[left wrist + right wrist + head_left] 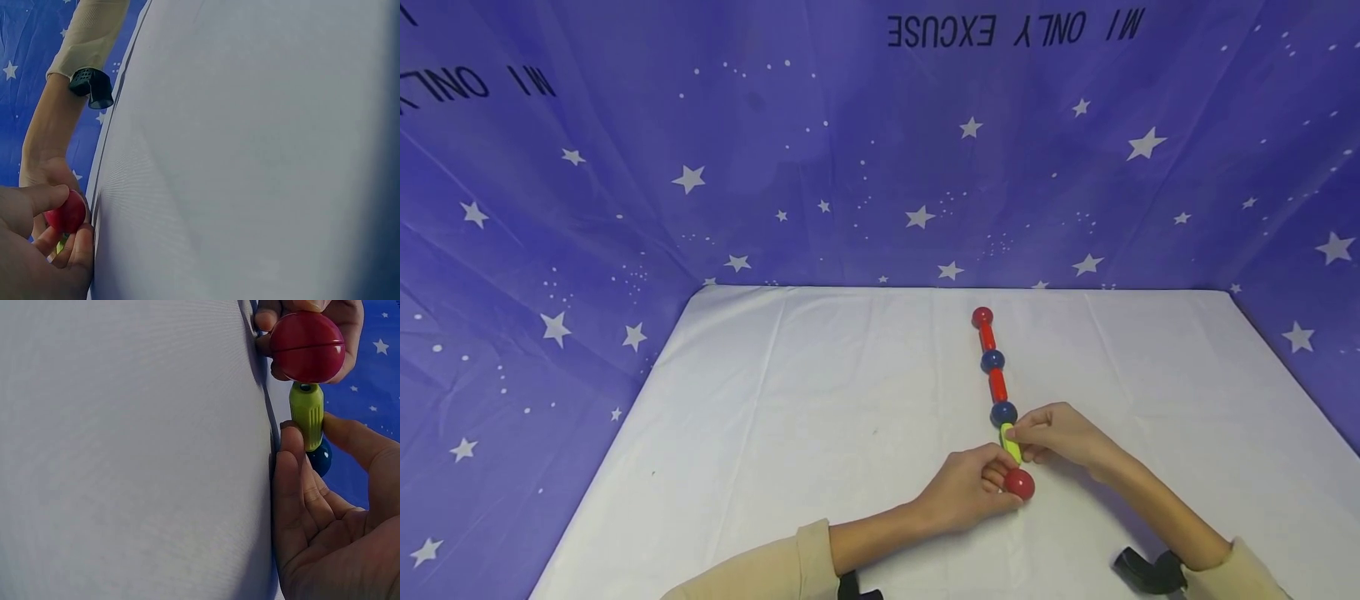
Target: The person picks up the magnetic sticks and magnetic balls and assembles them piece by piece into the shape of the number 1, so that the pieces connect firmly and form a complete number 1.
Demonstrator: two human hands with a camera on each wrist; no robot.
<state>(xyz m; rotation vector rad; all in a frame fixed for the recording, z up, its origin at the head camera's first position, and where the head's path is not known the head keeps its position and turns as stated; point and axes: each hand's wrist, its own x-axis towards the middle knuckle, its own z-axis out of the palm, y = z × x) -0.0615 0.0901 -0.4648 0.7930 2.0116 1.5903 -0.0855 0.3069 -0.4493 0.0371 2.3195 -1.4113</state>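
A line of balls and rods lies on the white cloth in the head view: a red ball at the far end, a red rod, a blue ball, a second red rod and a nearer blue ball. Against that ball stands a yellow-green rod, which my right hand pinches between thumb and fingers. My left hand grips a red ball at the rod's near end. Whether this ball touches the rod is hard to tell.
The white-clothed table spreads around the hands. Behind and beside it hangs a purple-blue curtain with white stars. Black devices are worn at both wrists, near the beige sleeves.
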